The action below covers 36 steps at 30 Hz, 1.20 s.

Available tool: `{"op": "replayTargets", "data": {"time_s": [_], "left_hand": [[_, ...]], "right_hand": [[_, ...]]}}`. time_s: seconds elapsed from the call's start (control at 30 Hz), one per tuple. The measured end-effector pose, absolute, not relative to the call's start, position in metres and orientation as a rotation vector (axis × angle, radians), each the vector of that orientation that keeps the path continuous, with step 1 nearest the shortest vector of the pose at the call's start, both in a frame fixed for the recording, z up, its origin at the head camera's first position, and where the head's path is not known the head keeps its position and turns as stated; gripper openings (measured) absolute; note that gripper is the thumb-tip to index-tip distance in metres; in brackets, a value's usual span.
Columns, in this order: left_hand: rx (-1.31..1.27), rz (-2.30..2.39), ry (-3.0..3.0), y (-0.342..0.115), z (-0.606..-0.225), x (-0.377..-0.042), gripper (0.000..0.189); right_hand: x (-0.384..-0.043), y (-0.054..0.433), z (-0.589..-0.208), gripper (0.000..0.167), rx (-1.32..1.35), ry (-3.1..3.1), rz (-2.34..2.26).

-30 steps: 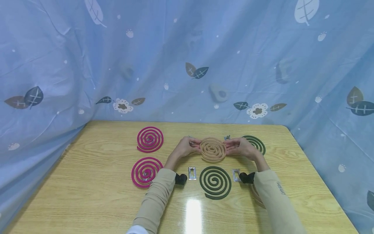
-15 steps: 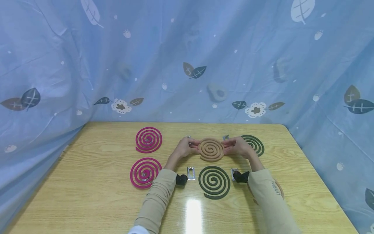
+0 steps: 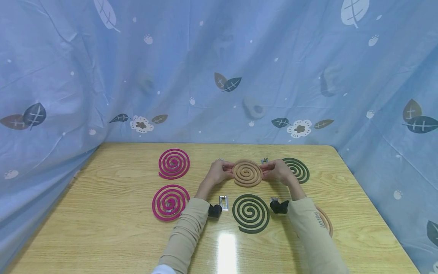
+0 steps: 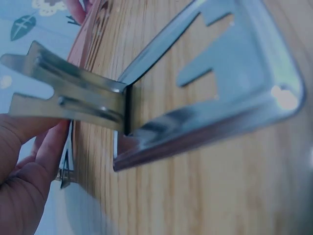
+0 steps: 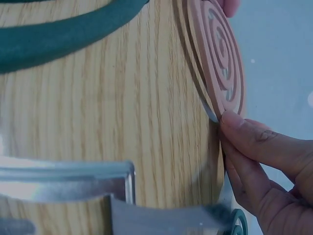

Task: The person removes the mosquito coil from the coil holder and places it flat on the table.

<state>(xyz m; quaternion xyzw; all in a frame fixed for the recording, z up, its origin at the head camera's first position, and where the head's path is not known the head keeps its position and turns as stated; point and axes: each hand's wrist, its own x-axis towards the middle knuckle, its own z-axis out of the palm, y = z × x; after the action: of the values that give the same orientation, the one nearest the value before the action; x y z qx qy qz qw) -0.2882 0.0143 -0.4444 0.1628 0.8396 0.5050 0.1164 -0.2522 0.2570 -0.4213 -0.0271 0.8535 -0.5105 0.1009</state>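
At the far middle of the table, a tan mosquito coil (image 3: pixel 247 172) is held between both hands. My left hand (image 3: pixel 219 172) holds its left edge, and my right hand (image 3: pixel 278 171) pinches its right edge between thumb and fingers, plainly seen in the right wrist view, where the coil (image 5: pixel 222 58) looks edge-on and tilted. A folded-up metal coil stand (image 4: pixel 220 63) fills much of the left wrist view, near the left hand (image 4: pixel 29 181). Whether the tan coil touches a stand beneath it is hidden.
Two magenta coils (image 3: pixel 174 164) lie at the left on stands. One green coil (image 3: pixel 251 214) lies in front of the hands, another green coil (image 3: pixel 298 170) behind the right hand. A second tan coil (image 3: pixel 326 220) is partly under the right sleeve. Metal stands (image 3: pixel 224 203) lie between.
The tan coil has shifted slightly away from me, and its turns look less jumbled than a second ago. Both forearms have moved a little inward. Both hands keep their hold.
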Motion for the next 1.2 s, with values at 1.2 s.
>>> {"op": "replayTargets", "data": {"time_s": [1.2], "left_hand": [[0.461,1.474,2.516,0.0202,-0.4492,-0.2928,0.037]], "right_hand": [[-0.2608,0.2529,-0.4223,0.037,0.089,2.480,-1.541]]}}
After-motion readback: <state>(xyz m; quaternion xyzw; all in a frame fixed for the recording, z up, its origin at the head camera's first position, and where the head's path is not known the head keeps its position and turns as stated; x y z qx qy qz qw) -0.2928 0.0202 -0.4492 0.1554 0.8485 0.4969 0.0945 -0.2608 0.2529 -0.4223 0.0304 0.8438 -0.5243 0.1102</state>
